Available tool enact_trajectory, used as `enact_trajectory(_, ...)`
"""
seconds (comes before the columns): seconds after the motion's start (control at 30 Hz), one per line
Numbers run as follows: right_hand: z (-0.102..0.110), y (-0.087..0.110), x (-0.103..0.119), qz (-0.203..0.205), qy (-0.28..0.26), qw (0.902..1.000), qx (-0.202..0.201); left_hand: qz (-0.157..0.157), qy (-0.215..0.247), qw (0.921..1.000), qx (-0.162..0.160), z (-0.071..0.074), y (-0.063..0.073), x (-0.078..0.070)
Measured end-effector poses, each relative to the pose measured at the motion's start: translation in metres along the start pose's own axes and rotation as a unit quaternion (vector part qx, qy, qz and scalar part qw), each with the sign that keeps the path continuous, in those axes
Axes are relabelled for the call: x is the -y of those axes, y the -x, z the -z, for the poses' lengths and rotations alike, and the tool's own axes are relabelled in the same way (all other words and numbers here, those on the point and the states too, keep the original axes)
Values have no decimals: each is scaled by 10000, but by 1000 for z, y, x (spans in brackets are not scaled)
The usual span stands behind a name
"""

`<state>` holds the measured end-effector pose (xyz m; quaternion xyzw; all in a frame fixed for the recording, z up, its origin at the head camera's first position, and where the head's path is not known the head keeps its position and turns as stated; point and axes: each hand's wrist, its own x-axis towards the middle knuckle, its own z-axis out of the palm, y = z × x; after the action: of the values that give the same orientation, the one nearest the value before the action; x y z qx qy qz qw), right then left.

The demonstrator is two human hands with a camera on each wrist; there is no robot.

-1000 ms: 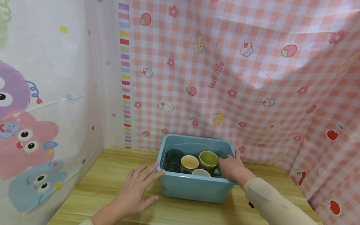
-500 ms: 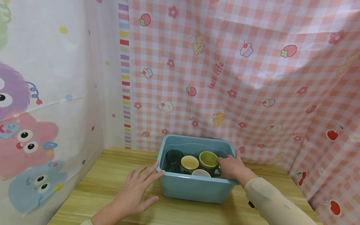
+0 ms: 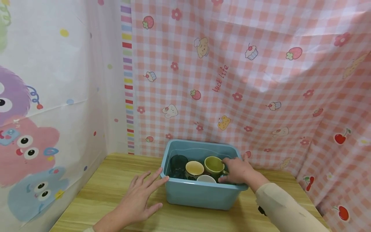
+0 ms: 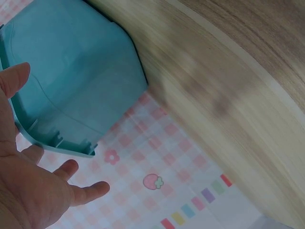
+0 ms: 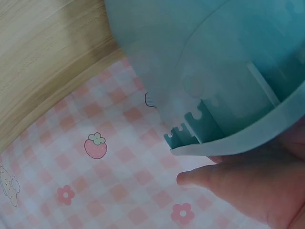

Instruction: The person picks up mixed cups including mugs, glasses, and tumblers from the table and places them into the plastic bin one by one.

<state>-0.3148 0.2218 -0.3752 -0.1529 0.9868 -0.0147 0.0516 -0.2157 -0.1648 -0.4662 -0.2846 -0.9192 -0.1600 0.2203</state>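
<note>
A blue plastic bin (image 3: 200,196) holds several cups. Inside are a dark glass cup (image 3: 178,163), a cup with a cream interior (image 3: 195,168), an olive-green cup (image 3: 214,164) and a white-rimmed cup (image 3: 206,179). My left hand (image 3: 136,199) has its fingers spread, fingertips at the bin's left rim; in the left wrist view, fingers lie beside the bin wall (image 4: 81,81). Over the bin's right rim reaches my right hand (image 3: 239,172), thumb and fingers apart beside the olive-green cup. Below, something dark is partly hidden. The right wrist view shows the bin's underside rim (image 5: 238,143).
The bin stands on a wood-grain table (image 3: 116,174), near its back edge. Behind it hangs a pink checked cloth (image 3: 185,80); a white cartoon-printed cloth (image 3: 72,129) hangs on the left.
My right hand has lifted slightly and its thumb has come into view, spread from the fingers. The left hand and the bin stay in place; the head view has shifted slightly.
</note>
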Motion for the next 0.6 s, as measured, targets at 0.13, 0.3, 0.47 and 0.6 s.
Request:
enact_trajectory(0.13, 1, 3, -1, 148, -160, 9994, -269, 15, 25, 10000, 30, 0, 1, 0)
enact_trajectory(0.3, 2, 10, -2, 345, -301, 9953, -858, 45, 91, 9999, 74, 0, 1, 0)
enact_trajectory(0.47, 5, 17, -5, 397, -519, 9881, -1390, 42, 83, 9999, 71, 0, 0, 0)
enact_trajectory(0.6, 5, 20, -11, 356, -678, 9821, -1721, 68, 87, 9999, 92, -1, 0, 0)
